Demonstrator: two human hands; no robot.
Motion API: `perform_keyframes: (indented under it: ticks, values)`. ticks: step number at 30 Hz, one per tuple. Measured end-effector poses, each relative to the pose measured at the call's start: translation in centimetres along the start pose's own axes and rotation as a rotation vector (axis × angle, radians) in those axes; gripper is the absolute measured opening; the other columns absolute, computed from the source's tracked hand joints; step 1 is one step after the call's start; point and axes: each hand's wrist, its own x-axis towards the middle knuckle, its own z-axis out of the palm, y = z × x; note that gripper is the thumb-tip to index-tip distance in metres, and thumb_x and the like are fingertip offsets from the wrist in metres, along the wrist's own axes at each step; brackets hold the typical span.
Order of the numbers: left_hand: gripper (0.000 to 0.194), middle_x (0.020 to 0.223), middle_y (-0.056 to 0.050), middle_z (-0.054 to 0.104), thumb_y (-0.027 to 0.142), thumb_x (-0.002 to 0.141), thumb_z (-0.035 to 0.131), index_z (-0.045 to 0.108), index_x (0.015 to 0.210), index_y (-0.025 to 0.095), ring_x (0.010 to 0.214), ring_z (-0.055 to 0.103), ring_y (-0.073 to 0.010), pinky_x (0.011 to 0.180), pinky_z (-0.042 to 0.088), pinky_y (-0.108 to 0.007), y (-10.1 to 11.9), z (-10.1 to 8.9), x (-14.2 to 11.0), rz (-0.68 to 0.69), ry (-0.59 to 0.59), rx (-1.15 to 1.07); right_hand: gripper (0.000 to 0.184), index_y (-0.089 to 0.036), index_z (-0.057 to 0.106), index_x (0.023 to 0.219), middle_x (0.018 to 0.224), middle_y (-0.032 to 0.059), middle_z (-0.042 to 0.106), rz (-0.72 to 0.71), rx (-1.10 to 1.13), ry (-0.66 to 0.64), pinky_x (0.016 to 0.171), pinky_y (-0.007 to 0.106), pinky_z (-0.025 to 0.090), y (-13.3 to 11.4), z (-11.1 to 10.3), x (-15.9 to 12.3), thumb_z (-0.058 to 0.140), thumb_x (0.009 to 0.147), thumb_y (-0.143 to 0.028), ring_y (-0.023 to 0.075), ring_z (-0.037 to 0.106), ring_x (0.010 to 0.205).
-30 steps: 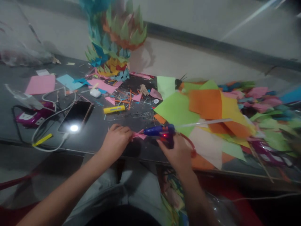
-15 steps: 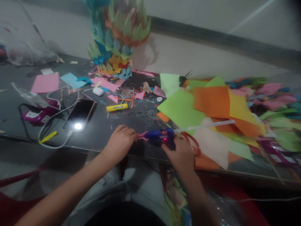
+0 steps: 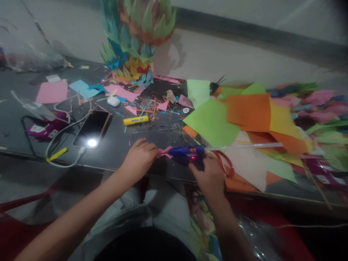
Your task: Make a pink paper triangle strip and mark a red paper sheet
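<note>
My left hand point(image 3: 143, 156) is closed, pinching a small folded piece of pink paper point(image 3: 165, 152) over the front of the dark table. Wrapped in my right hand point(image 3: 210, 172) is a blue hot glue gun point(image 3: 186, 151) with a red light glowing on its side. Its nozzle points left and meets the pink paper; whether glue is on the paper cannot be made out. A long clear glue stick point(image 3: 252, 145) sticks out of the gun's back end. Beside my right hand lie red-handled scissors point(image 3: 228, 168), partly hidden by it.
Coloured paper sheets point(image 3: 248, 112) are piled on the right. A phone point(image 3: 94, 127) with its light on, a white cable point(image 3: 65, 165) and a purple power strip point(image 3: 47, 127) lie left. A yellow tube point(image 3: 136, 120) lies mid-table. A layered paper sculpture point(image 3: 130, 47) stands behind.
The view has shifted slightly. My left hand still pinches the pink paper, and the glue gun stays at it with its red light on.
</note>
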Motion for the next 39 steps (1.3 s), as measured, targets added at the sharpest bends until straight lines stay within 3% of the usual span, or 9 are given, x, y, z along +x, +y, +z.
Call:
perform_keyframes:
  ticks: [11,29,39]
  values:
    - [0.019,0.086,-0.002,0.067,0.019,0.089,0.046,0.065,0.086,0.019,0.08,0.061,-0.0169,0.095,0.033,-0.041,0.03,-0.21,0.02,-0.01,-0.027,-0.01,0.025,-0.013,0.058,0.092,0.081,0.0119,0.064,0.009,-0.024,-0.026,0.067,0.035,0.048,0.16,0.49,-0.31,0.047,0.081,-0.033,0.0247,0.06,0.076]
    - [0.022,0.08,-0.002,0.066,0.021,0.089,0.045,0.065,0.08,0.017,0.075,0.061,-0.0161,0.092,0.037,-0.04,-0.1,0.16,-0.05,0.027,0.04,0.037,0.026,-0.013,0.057,0.095,0.082,0.0119,0.062,0.007,0.01,0.037,0.069,0.036,0.049,0.07,0.64,-0.28,0.048,0.081,-0.032,0.0247,0.059,0.078]
    - [0.021,0.081,-0.003,0.066,0.02,0.089,0.045,0.065,0.081,0.017,0.076,0.062,-0.0162,0.092,0.038,-0.04,-0.17,0.12,0.02,0.019,0.025,0.026,0.028,-0.014,0.058,0.094,0.082,0.0114,0.063,0.078,0.002,0.004,0.069,0.036,0.048,-0.09,0.81,-0.52,0.045,0.083,-0.037,0.0248,0.059,0.078]
